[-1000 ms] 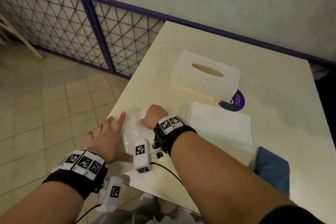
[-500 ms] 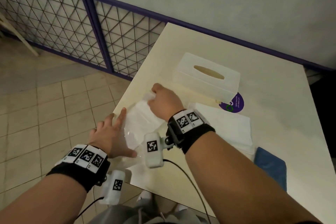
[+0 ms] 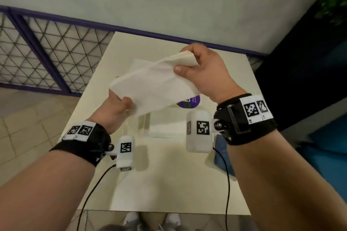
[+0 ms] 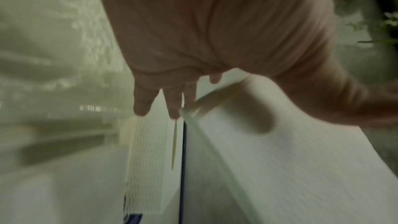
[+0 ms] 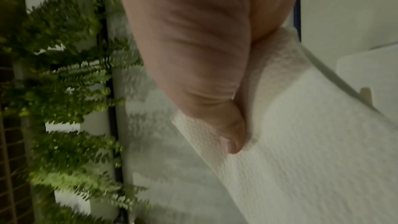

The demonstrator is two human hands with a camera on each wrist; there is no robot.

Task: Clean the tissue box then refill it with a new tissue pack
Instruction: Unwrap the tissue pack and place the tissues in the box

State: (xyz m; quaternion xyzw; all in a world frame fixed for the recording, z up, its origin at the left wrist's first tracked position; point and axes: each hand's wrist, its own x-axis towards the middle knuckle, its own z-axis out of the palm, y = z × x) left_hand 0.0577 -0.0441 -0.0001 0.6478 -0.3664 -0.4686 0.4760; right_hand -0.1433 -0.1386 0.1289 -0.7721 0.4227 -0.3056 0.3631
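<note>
two hands, the left hand (image 3: 114, 107) and right hand (image 3: 203, 69), pinch opposite ends of the tissue stack (image 3: 155, 88) above the table (image 3: 169, 180); light, soft and floppy, it probably needs support at both ends.

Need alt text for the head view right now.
Both hands hold a white tissue stack in the air above a cream table: right hand pinches its far end, left hand its near end.

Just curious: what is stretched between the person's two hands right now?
A stack of white tissues, held up above the table: the left hand pinches its near corner, the right hand its far end. The head view shows it.
</note>
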